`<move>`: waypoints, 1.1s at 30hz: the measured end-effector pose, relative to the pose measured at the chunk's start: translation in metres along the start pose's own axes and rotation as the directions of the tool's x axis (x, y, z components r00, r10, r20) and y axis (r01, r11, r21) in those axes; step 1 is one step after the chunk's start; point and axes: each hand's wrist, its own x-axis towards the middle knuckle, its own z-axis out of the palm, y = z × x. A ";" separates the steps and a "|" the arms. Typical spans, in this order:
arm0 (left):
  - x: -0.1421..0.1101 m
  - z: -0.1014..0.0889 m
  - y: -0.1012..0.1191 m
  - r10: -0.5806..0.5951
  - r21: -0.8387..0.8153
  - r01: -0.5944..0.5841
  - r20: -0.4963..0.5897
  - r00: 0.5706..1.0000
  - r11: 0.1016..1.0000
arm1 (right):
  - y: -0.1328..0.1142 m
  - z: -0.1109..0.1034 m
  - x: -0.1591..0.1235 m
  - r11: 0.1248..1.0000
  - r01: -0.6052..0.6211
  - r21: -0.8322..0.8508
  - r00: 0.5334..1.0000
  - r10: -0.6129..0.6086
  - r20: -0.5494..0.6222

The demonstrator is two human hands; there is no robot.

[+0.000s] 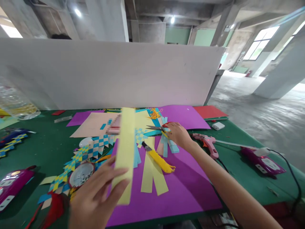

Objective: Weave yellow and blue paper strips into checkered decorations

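Observation:
My left hand (96, 195) is closed on a long yellow paper strip (125, 149), holding it up over the purple sheet (181, 190). My right hand (178, 135) reaches forward and closes on the handles of a pair of scissors (156, 128) lying among the paper strips. A yellow utility knife (159, 159) lies between the hands on loose yellow strips (152, 178). Blue strips (172, 147) lie just under my right hand.
A pink glue gun (208, 144) lies right of my right wrist, its cord running to a purple power strip (263, 160). Woven blue-and-yellow paper mats (85, 152) and a round tin (81, 175) sit at left. A grey board (107, 73) walls off the back of the green table (47, 146).

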 end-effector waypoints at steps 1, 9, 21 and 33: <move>0.036 0.004 0.042 -0.021 -0.102 0.026 0.047 0.999 0.994 | 0.011 0.003 0.006 1.000 -0.014 -0.025 0.999 0.014 0.032; 0.172 0.081 0.164 0.182 -0.516 -0.043 0.222 0.958 0.855 | 0.029 0.015 0.024 0.990 0.025 -0.140 0.988 -0.003 0.154; 0.184 0.123 0.168 0.223 -0.433 -0.106 0.229 0.947 0.895 | 0.050 -0.069 0.041 0.914 -0.189 -0.358 0.981 0.162 -0.105; 0.180 0.116 0.160 0.410 -0.165 -0.376 0.418 0.811 0.912 | 0.010 -0.004 0.019 0.946 -0.317 -0.070 0.948 0.316 -0.023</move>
